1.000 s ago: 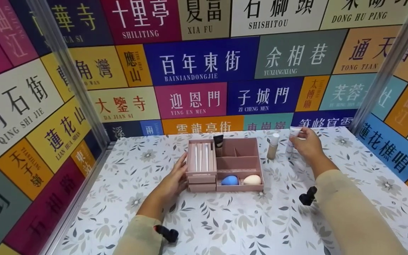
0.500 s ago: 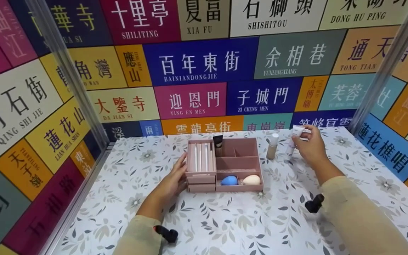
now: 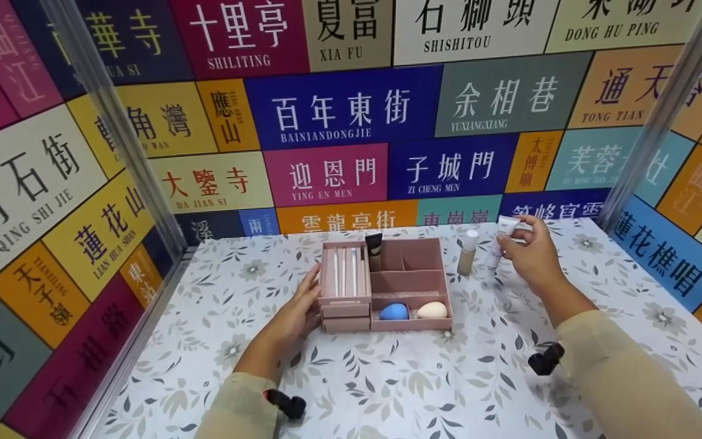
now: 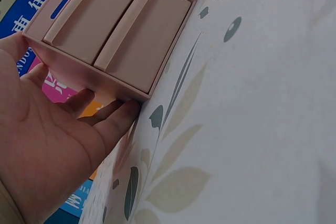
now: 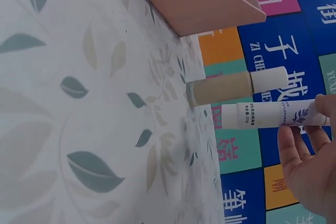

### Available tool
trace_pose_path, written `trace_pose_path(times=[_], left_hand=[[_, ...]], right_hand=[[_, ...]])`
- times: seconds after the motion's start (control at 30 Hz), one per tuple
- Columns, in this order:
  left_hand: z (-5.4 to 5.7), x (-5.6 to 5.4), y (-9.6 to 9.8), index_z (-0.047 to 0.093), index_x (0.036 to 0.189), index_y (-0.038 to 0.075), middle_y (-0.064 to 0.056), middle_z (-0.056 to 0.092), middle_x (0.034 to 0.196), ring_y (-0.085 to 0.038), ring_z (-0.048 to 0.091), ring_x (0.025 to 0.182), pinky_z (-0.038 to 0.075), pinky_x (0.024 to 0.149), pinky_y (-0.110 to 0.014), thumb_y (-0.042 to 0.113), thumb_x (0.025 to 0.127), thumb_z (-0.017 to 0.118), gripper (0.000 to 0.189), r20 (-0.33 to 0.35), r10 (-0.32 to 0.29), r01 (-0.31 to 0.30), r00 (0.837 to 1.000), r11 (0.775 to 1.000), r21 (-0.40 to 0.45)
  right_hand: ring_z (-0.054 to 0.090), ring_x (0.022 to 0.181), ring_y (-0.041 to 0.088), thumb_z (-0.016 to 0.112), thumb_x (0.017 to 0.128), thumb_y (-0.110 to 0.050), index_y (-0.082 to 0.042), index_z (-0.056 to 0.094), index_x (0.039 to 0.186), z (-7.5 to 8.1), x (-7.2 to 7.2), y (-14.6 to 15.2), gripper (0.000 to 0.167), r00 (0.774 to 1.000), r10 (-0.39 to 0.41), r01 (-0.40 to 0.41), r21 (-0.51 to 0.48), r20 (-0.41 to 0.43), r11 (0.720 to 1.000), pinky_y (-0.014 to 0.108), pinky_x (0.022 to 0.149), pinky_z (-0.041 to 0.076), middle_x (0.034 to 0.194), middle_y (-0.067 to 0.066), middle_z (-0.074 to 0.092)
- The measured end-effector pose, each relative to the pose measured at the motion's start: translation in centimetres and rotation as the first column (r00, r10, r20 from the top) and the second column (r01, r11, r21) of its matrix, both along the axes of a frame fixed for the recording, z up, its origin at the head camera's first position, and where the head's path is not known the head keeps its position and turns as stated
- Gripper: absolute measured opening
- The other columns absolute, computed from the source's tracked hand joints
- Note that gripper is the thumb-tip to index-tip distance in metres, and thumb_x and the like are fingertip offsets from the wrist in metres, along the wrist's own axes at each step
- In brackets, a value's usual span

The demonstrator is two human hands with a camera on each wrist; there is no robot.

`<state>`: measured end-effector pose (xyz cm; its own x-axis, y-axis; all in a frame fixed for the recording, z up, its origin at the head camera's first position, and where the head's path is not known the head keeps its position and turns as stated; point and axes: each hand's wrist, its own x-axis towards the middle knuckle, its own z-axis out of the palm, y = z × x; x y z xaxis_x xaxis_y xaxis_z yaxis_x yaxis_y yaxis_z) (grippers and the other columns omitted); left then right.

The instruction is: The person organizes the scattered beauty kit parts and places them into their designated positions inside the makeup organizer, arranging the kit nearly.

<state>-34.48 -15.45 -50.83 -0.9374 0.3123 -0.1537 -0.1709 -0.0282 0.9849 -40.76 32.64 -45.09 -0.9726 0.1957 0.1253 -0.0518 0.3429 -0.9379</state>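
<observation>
Against the left side of a pink desk organizer [image 3: 412, 283], my left hand [image 3: 293, 311] rests its fingertips. In the left wrist view its fingers [image 4: 113, 121] touch the organizer's side wall, beside two drawer fronts [image 4: 144, 35]. My right hand [image 3: 534, 253] pinches a white cosmetic tube [image 3: 497, 247] near its flat upper end, between thumb and fingers. The tube leans, cap end down, with purple print visible in the right wrist view. Just left of it, a beige foundation bottle [image 3: 467, 259] with a white cap stands upright on the table, close to the tube but apart.
The organizer holds white-handled brushes [image 3: 345, 271], a black-capped tube [image 3: 374, 251], a blue makeup sponge [image 3: 393, 311] and a cream makeup sponge [image 3: 432, 310]. A leaf-patterned cover lies on the table [image 3: 400, 378]. Behind stands a wall of coloured sign panels [image 3: 351, 116].
The tube has gone from nearly upright to leaning, shifting right and then slightly left toward the bottle, with my right hand. My left hand and the organizer stay put.
</observation>
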Motion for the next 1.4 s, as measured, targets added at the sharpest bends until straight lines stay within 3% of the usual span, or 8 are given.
trace_pose_path(times=[0.33,0.53,0.7,0.93,1.27,1.4], left_hand=[[0.1,-0.1,0.0,0.025,0.159,0.067,0.007,0.012,0.182,-0.032,0.029,0.165,0.025,0.135,-0.055,0.057,0.11,0.046,0.054,0.018,0.003,-0.003,1.0,1.0,-0.026],[0.0,0.1,-0.2,0.023,0.161,0.064,0.006,0.013,0.181,-0.031,0.036,0.161,0.028,0.134,-0.055,0.054,0.112,0.045,0.055,-0.002,-0.013,0.013,1.0,1.0,-0.01],[0.2,0.1,-0.2,0.025,0.159,0.067,0.007,0.013,0.181,-0.031,0.035,0.163,0.027,0.134,-0.056,0.056,0.111,0.045,0.053,0.017,0.005,-0.004,1.0,0.999,-0.044],[0.3,0.2,0.0,0.026,0.157,0.069,0.009,0.013,0.181,-0.03,0.034,0.163,0.026,0.135,-0.055,0.055,0.111,0.046,0.052,0.023,0.0,0.001,1.0,1.0,-0.025],[0.1,0.0,-0.2,0.026,0.156,0.071,0.011,0.015,0.181,-0.029,0.034,0.163,0.027,0.134,-0.054,0.057,0.11,0.046,0.052,0.03,0.001,0.0,1.0,0.999,-0.034],[0.0,0.1,-0.2,0.023,0.161,0.065,0.007,0.013,0.181,-0.031,0.035,0.162,0.028,0.134,-0.054,0.052,0.112,0.045,0.055,0.003,-0.013,0.013,1.0,1.0,0.006]], right_hand=[[0.069,0.109,0.011,0.068,0.107,-0.028,-0.019,0.035,0.16,1.7,1.0,-2.9,0.064,0.993,0.068,-0.072,-0.045,-0.091,0.996,0.024,0.089,0.064,0.144,0.019,0.063],[0.07,0.103,0.012,0.068,0.107,-0.021,-0.015,0.039,0.157,2.7,1.2,-6.0,0.058,0.971,0.12,-0.147,-0.118,-0.205,0.982,0.027,0.087,0.064,0.123,0.004,0.068],[0.071,0.098,0.013,0.069,0.105,-0.016,-0.017,0.044,0.15,3.1,0.7,-8.5,0.052,0.958,0.159,-0.205,-0.181,-0.24,0.962,0.03,0.085,0.065,0.113,-0.002,0.068],[0.07,0.1,0.015,0.069,0.104,-0.011,-0.007,0.042,0.152,3.2,-0.1,-11.5,0.055,0.943,0.207,-0.273,-0.247,-0.26,0.93,0.03,0.086,0.064,0.115,0.003,0.068],[0.069,0.094,0.015,0.072,0.101,-0.005,-0.008,0.048,0.148,2.3,-1.3,-14.9,0.053,0.941,0.226,-0.291,-0.26,-0.251,0.921,0.033,0.09,0.062,0.109,0.003,0.071],[0.07,0.094,0.016,0.07,0.101,-0.002,-0.006,0.047,0.148,1.7,-1.7,-15.9,0.052,0.942,0.244,-0.3,-0.253,-0.232,0.92,0.035,0.088,0.065,0.113,0.006,0.071]])
